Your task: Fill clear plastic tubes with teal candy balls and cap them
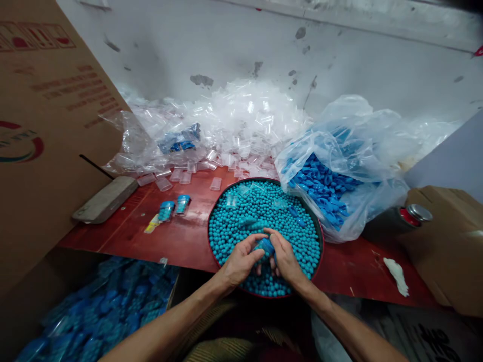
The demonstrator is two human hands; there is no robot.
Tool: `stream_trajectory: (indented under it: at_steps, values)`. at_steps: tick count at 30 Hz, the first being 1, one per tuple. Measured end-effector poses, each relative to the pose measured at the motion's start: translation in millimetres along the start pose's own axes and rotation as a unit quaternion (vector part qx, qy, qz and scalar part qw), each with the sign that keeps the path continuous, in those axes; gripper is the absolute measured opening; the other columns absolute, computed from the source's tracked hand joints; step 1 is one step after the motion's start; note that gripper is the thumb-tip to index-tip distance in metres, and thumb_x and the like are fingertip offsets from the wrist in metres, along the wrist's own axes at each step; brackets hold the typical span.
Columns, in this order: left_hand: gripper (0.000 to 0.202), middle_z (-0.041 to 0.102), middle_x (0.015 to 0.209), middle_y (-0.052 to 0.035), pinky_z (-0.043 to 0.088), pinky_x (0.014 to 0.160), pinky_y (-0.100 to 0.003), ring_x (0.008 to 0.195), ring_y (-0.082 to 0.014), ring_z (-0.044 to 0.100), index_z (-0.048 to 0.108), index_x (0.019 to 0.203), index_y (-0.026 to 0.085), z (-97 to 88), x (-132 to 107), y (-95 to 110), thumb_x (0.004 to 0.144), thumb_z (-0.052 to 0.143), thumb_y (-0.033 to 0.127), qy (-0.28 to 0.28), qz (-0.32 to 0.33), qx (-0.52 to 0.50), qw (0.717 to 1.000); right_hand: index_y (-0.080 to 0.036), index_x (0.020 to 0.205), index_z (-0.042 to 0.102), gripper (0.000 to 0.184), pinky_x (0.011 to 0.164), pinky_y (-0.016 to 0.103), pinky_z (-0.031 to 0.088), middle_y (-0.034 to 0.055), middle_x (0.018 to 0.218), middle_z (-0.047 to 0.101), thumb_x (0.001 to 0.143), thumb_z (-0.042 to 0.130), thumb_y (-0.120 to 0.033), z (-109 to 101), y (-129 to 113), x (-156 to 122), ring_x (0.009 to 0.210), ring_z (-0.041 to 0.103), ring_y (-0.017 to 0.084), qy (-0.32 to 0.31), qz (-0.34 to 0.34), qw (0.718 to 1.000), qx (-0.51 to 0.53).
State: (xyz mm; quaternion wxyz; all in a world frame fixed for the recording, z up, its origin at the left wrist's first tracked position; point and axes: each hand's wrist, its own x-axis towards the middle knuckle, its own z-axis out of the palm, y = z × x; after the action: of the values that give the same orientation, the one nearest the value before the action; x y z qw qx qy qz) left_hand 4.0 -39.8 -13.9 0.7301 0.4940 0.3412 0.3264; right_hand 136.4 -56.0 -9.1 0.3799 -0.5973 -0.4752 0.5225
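Turquoise beads (260,207) lie in a round tray (322,242) on my red bench (132,239), head view, my left hand (243,259) and right hand (286,255) closing their grip on a small blue container (266,245) over the beads, two filled cups (166,211) left of the tray, blue pieces (320,183) bagged at right.

You had smooth, softly shiny plastic-looking beads (226,226), glossy clear plastic sleeves (245,120) and a thin, crinkled plastic bag (362,156). Your tabletop (128,229) showed a smooth sheen; the big carton (56,110) was matt cardboard, the flask lid (419,212) shiny metal.
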Motion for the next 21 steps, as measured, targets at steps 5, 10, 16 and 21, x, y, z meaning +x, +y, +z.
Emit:
stream_trajectory:
  at_steps: [5, 10, 16, 21]
  values:
    - [0.046, 0.056, 0.070, -0.0014, 0.039, 0.043, -0.017, 0.048, -0.0065, 0.048, 0.041, 0.117, 0.013, -0.6, 0, 13, 0.075, 0.052, 0.030, 0.005, 0.022, -0.013, 1.000, -0.016, 0.104, 0.048, 0.047, 0.027, 0.016, 0.028, -0.0082, 0.038, 0.039, 0.084, 0.024, -0.050, 3, -10, 5, 0.026, 0.034, 0.007, -0.001, -0.013, 0.999, 0.037]
    - [0.040, 0.053, 0.069, 0.0008, 0.037, 0.042, -0.017, 0.044, -0.0042, 0.045, 0.048, 0.109, 0.015, -11.8, 0, 16, 0.073, 0.055, 0.032, 0.019, 0.001, -0.020, 1.000, -0.018, 0.102, 0.047, 0.033, 0.039, 0.018, 0.039, -0.0043, 0.055, 0.049, 0.085, 0.033, -0.042, -11, -19, 1, 0.041, 0.048, 0.008, -0.068, -0.076, 0.994, -0.037]
    - [0.050, 0.054, 0.077, -0.0009, 0.040, 0.045, -0.019, 0.047, -0.0050, 0.047, 0.041, 0.117, 0.015, -9.8, -2, 12, 0.072, 0.057, 0.028, 0.010, -0.009, -0.018, 1.000, -0.020, 0.101, 0.039, 0.028, 0.038, 0.018, 0.038, -0.0065, 0.059, 0.046, 0.085, 0.032, -0.041, -11, -13, -5, 0.039, 0.044, 0.006, -0.067, -0.047, 0.997, 0.014]
    - [0.054, 0.052, 0.078, -0.0002, 0.039, 0.047, -0.019, 0.047, -0.0045, 0.045, 0.036, 0.124, 0.017, -4.9, -4, 19, 0.073, 0.054, 0.024, 0.033, -0.004, 0.028, 0.999, -0.020, 0.090, 0.040, 0.024, 0.036, 0.016, 0.034, -0.0076, 0.055, 0.041, 0.084, 0.033, -0.042, -8, -12, -5, 0.037, 0.034, 0.004, -0.073, -0.038, 0.997, 0.008]
